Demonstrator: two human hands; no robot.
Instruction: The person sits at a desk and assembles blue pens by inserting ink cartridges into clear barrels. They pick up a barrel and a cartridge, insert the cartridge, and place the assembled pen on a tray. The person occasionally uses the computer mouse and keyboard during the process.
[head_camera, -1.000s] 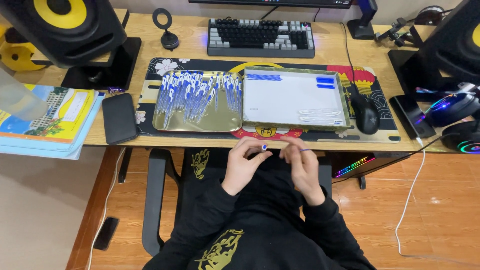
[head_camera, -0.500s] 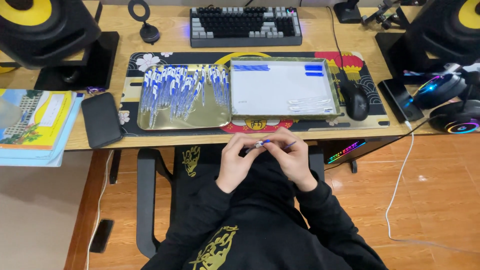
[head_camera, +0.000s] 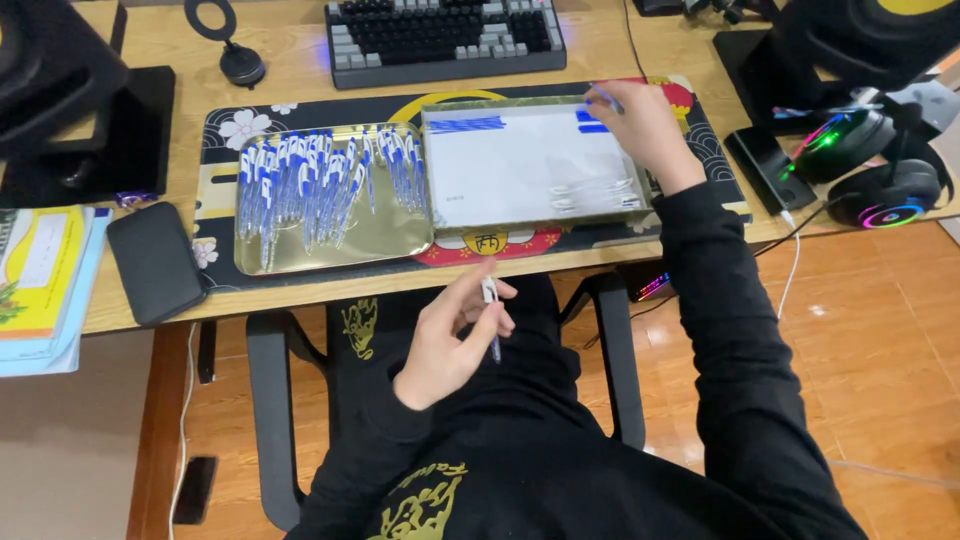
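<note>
Left hand (head_camera: 450, 335) pinches 1 pen (head_camera: 491, 318) below the desk edge (head_camera: 330, 290), just in front of the gold tray (head_camera: 385, 235) piled with blue-white pens. Right hand (head_camera: 640, 125) grips a blue pen piece (head_camera: 604, 98) over the white tray's (head_camera: 520, 165) far right corner, right of the gold tray. Keyboard (head_camera: 445, 38) behind both.

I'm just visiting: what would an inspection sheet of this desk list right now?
Surface: wooden desk with patterned mat.
Job's things: gold tray of blue-and-white pens; white tray with blue pieces at its top edge.
Clutter: keyboard, black pouch, books, headset, speakers.
Hands: left hand holds a pen part over the lap; right hand holds a blue piece at the white tray's far corner.
Cables: white cable hanging off desk.
Surroundings: wooden floor, chair.
</note>
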